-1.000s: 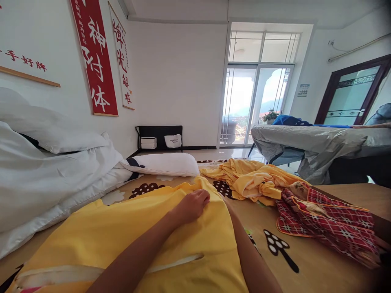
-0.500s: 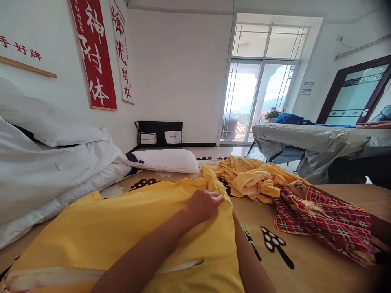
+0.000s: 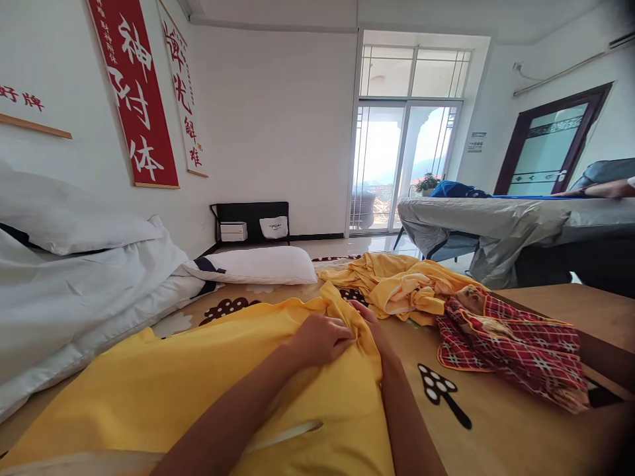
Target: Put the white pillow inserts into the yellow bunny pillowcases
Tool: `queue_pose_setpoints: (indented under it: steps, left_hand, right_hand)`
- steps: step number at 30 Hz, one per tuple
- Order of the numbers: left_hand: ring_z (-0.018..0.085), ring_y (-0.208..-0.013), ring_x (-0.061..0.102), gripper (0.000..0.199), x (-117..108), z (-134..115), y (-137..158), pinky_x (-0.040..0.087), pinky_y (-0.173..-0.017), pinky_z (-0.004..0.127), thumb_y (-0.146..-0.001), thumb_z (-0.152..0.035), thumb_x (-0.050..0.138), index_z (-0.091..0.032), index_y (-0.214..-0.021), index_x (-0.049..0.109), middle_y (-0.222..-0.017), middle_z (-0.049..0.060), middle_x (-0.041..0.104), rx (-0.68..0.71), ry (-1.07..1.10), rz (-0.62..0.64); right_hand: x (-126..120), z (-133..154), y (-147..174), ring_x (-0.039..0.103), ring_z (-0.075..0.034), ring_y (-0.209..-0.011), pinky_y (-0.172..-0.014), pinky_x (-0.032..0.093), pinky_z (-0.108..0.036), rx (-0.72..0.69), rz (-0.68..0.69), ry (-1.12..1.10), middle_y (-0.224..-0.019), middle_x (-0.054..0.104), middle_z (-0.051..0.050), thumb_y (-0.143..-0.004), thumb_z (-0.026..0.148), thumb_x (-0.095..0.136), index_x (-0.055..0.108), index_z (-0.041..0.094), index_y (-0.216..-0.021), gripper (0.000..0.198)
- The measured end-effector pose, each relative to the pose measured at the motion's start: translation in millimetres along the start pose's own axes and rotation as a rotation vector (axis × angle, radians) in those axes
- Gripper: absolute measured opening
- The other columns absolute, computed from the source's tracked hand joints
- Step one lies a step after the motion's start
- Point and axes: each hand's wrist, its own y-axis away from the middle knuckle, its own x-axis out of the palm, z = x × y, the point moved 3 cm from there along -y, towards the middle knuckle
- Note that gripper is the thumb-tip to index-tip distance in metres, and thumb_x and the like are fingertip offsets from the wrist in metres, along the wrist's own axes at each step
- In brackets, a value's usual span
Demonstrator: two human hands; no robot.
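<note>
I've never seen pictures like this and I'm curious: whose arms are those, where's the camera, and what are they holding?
There's no robot here. The arms belong to a person wearing a camera on their head, so you see roughly what they see, looking forward and down.

The left hand curls over a bunched fold of a wide, smooth yellow cloth and seems to grip it. The right hand is at that cloth's edge, its fingertips partly hidden.

Underneath is a tan blanket with brown-and-white patterns. Also on it are a crumpled orange-yellow cloth, a red plaid cloth and a plump white pillow. At the far right, another person's hand shows at a table covered in silvery sheeting.
</note>
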Motion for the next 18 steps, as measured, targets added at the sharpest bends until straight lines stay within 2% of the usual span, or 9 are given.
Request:
queue_pose_setpoints:
  steps: [3, 5, 7, 8, 9, 10, 14, 16, 18]
  left_hand:
    - [0.013, -0.075, 0.061, 0.024, -20, 8, 6, 0.042, -0.066, 0.022, -0.087, -0.028, 0.052, -0.021, -0.098, 0.072, -0.091, 0.002, 0.071, -0.029, 0.231, 0.044]
    - [0.012, -0.070, 0.058, 0.028, -38, 23, 6, 0.042, -0.064, 0.022, -0.086, -0.024, 0.049, -0.020, -0.103, 0.071, -0.088, 0.002, 0.070, -0.158, 0.290, -0.104]
    - [0.013, -0.072, 0.057, 0.031, -57, 43, 4, 0.044, -0.067, 0.023, -0.084, -0.020, 0.047, -0.016, -0.104, 0.070, -0.088, 0.004, 0.068, -0.354, 0.243, -0.359]
    - [0.014, -0.077, 0.058, 0.031, -63, 51, 3, 0.045, -0.071, 0.024, -0.083, -0.019, 0.046, -0.015, -0.103, 0.069, -0.092, 0.005, 0.067, -0.440, 0.226, -0.439]
    - [0.015, -0.082, 0.059, 0.030, -66, 59, -1, 0.045, -0.075, 0.024, -0.082, -0.019, 0.047, -0.015, -0.102, 0.069, -0.096, 0.006, 0.067, -0.498, 0.250, -0.440]
    - [0.016, -0.087, 0.059, 0.028, -66, 64, -5, 0.046, -0.077, 0.024, -0.082, -0.022, 0.049, -0.015, -0.099, 0.070, -0.098, 0.006, 0.068, -0.532, 0.322, -0.360]
    - [0.018, -0.081, 0.063, 0.030, -50, 69, -13, 0.049, -0.067, 0.023, -0.072, -0.040, 0.067, -0.018, -0.091, 0.072, -0.087, 0.002, 0.071, -0.589, 0.841, 0.208]
    - [0.018, -0.075, 0.064, 0.036, -45, 69, -11, 0.050, -0.063, 0.024, -0.061, -0.040, 0.076, -0.019, -0.090, 0.073, -0.083, 0.002, 0.072, -0.633, 0.975, 0.295]
    - [0.018, -0.073, 0.065, 0.040, -43, 70, -10, 0.050, -0.061, 0.023, -0.055, -0.036, 0.081, -0.019, -0.090, 0.074, -0.082, 0.002, 0.073, -0.658, 1.003, 0.272]
  right_hand:
    - [1, 6, 4, 0.061, -0.019, -0.071, -0.062, 0.051, -0.030, 0.031, 0.092, -0.026, -0.076, 0.068, -0.003, -0.072, 0.047, 0.068, 0.069, 0.017, -0.086, 0.033]
    - [0, 14, 7, 0.061, -0.020, -0.073, -0.064, 0.050, -0.031, 0.019, 0.101, -0.037, -0.074, 0.068, -0.002, -0.070, 0.044, 0.068, 0.071, 0.018, -0.082, 0.029]
    - [0, 21, 11, 0.060, -0.021, -0.076, -0.066, 0.049, -0.031, -0.010, 0.092, -0.048, -0.076, 0.068, -0.002, -0.070, 0.040, 0.067, 0.072, 0.018, -0.082, 0.025]
    - [-1, 24, 13, 0.060, -0.021, -0.077, -0.066, 0.048, -0.031, -0.026, 0.085, -0.053, -0.077, 0.069, -0.002, -0.071, 0.039, 0.066, 0.072, 0.018, -0.082, 0.024]
    - [-1, 26, 15, 0.060, -0.022, -0.078, -0.067, 0.048, -0.031, -0.036, 0.075, -0.058, -0.079, 0.069, -0.002, -0.071, 0.038, 0.066, 0.072, 0.019, -0.082, 0.023]
    - [-1, 27, 16, 0.060, -0.022, -0.078, -0.066, 0.048, -0.031, -0.040, 0.058, -0.064, -0.079, 0.069, -0.002, -0.071, 0.037, 0.067, 0.072, 0.019, -0.082, 0.022]
    - [-2, 23, 22, 0.060, -0.021, -0.077, -0.062, 0.047, -0.029, -0.008, 0.002, -0.125, -0.082, 0.070, -0.002, -0.069, 0.038, 0.069, 0.070, 0.020, -0.086, 0.025]
    - [-1, 19, 23, 0.061, -0.021, -0.078, -0.064, 0.048, -0.030, 0.008, -0.011, -0.176, -0.085, 0.070, -0.002, -0.073, 0.039, 0.067, 0.069, 0.022, -0.093, 0.027]
    - [-2, 14, 23, 0.062, -0.022, -0.078, -0.066, 0.050, -0.032, 0.014, -0.040, -0.186, -0.085, 0.069, -0.002, -0.077, 0.044, 0.062, 0.067, 0.024, -0.098, 0.030]
